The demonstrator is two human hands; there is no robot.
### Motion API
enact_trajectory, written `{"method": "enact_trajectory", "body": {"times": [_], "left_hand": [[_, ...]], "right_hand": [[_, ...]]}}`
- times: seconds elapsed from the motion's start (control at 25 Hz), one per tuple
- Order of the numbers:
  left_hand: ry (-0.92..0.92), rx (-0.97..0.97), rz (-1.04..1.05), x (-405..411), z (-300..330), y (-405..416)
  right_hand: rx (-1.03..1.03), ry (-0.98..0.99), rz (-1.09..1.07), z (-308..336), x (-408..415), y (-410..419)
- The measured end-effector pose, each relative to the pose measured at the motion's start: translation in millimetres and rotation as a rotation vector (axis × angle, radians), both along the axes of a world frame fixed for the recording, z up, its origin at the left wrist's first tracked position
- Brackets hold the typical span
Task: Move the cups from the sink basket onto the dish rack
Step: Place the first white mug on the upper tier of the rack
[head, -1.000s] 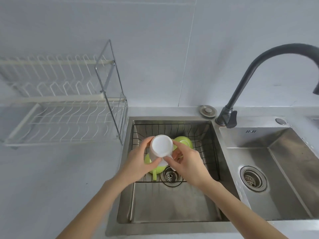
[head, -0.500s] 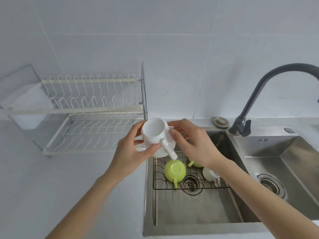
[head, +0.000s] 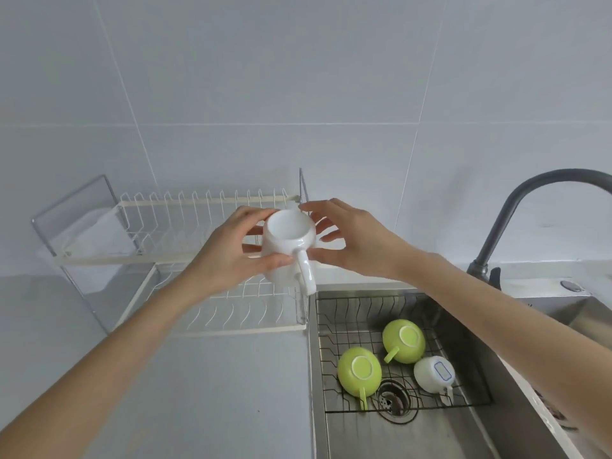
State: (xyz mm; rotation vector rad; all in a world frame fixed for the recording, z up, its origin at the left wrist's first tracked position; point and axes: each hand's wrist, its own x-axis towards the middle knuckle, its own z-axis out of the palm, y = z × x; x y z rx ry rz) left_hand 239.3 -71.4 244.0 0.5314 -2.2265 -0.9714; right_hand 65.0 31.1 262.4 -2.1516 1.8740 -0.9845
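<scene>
A white cup (head: 287, 248) hangs upside down in the air over the right end of the white two-tier dish rack (head: 185, 253), its handle pointing toward me. My left hand (head: 231, 256) grips its left side. My right hand (head: 351, 238) touches its right side with spread fingers. In the black wire sink basket (head: 334, 326) lie two green cups (head: 359, 371) (head: 404, 341) and one white cup with a blue mark (head: 433, 374), all bottom up.
A dark curved faucet (head: 516, 220) stands right of the basket, between two steel sink basins (head: 364, 435). A white plastic tub (head: 96, 240) hangs at the rack's left end. Grey counter (head: 185, 392) stretches in front of the rack. Tiled wall behind.
Both hands lifted the white cup out of the sink basket and carried it up and left until it is over the dish rack. The remaining cups in the basket came into view.
</scene>
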Motion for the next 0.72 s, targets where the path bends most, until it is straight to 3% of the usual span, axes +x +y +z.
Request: {"method": "enact_trajectory", "body": {"times": [0.36,0.72], "left_hand": [[0.016,0.015,0.040,-12.7,34.4,-100.0],[-0.202,0.202,-0.024,-26.6,11.6,-175.9]], "right_hand": [[0.102,0.277,-0.023,60.2,-0.6,-96.5],[0.332,0.397,-0.094,33.3,-5.4,-182.3]]}}
